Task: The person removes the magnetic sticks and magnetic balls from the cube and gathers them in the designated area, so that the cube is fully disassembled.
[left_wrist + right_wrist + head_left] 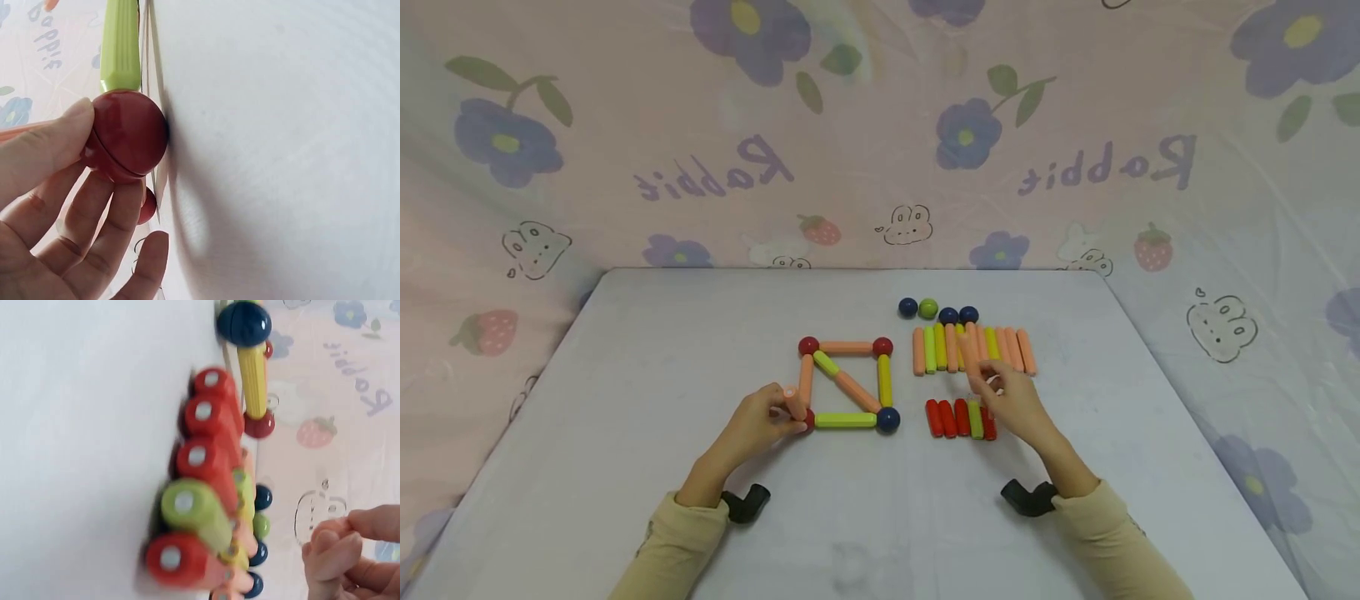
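A flat square of magnetic sticks and balls lies on the table, with a diagonal of a green stick and a peach stick. At its near left corner my left hand pinches the red ball between thumb and fingers. A peach stick rises from that corner beside the fingers. A light green stick joins the ball to a dark blue ball. My right hand holds another peach stick by its lower end, raised over the loose sticks.
Behind the right hand is a row of peach, yellow and green sticks. Nearer lie several short red sticks and a green one. Dark blue balls and a green ball sit at the back. A printed curtain hangs behind.
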Demonstrator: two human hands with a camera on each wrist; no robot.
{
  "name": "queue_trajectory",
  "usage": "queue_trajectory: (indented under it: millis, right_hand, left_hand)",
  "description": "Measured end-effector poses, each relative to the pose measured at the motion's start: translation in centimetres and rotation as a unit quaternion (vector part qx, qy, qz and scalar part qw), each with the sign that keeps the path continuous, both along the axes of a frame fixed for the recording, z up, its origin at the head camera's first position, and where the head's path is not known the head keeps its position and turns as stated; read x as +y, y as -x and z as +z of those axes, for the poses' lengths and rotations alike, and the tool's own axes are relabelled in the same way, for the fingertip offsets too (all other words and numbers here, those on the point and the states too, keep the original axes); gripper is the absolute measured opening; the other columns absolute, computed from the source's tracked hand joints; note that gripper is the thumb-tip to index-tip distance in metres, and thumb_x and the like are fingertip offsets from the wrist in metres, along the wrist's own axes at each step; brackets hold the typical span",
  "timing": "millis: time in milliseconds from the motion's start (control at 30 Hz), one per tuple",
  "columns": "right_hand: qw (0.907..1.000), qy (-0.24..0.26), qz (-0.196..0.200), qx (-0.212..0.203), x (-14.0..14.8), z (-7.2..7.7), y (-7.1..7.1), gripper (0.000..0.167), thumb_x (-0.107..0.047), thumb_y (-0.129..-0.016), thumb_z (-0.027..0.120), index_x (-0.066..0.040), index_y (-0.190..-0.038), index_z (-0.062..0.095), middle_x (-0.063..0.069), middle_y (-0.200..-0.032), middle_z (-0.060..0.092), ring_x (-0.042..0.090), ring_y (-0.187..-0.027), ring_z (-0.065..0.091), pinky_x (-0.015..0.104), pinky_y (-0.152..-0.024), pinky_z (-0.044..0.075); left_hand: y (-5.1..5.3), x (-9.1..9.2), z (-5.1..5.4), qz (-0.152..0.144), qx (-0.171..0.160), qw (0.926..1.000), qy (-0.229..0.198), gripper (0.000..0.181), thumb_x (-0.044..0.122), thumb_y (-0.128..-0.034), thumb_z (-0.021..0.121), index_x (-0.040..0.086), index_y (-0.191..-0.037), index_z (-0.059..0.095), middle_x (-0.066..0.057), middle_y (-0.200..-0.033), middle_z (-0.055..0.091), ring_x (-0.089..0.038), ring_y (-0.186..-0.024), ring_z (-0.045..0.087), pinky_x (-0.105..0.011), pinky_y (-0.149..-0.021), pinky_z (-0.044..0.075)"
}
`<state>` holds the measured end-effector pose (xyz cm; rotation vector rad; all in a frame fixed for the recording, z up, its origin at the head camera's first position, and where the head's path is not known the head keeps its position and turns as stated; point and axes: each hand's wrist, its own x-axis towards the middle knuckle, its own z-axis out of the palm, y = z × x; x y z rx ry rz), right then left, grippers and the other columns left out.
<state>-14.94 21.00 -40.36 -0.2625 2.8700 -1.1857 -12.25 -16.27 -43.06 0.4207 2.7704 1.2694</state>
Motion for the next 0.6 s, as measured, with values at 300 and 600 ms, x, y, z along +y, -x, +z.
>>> queue_trajectory:
  millis: [300, 600]
  right_hand:
    - [0.9961, -0.004, -0.075, -0.046, 4.2, -0.1, 1.4, 0.04, -0.016, -0.098, 0.053, 0.013, -0.126, 0.049, 0.028, -0.104, 0.061, 0.005, -0.059, 0.055, 0.017, -0.05, 0.048]
    - [0.9851, -0.001, -0.135, -0.106, 8.2, -0.9, 3.8, 0.043, -0.016, -0.098, 0.05, 0.017, -0.126, 0.047, 0.019, -0.089, 0.065, 0.002, -0.057, 0.055, 0.018, -0.052, 0.049]
  left_hand:
    - [-0.1, -0.1, 0.1, -0.001, 0.005, 1.0, -0.002, 0.014, 0.005, -0.0762, 0.079, 0.008, -0.075, 0.066, -0.007, -0.087, 0.061, -0.024, -0.088, 0.065, -0.039, -0.078, 0.057]
    - [-0.1, 0.0, 0.2, -0.005, 0.002, 0.9999, -0.009, 0.013, 0.006, -0.0768, 0.078, 0.009, -0.075, 0.066, -0.007, -0.087, 0.061, -0.022, -0.087, 0.064, -0.033, -0.075, 0.057]
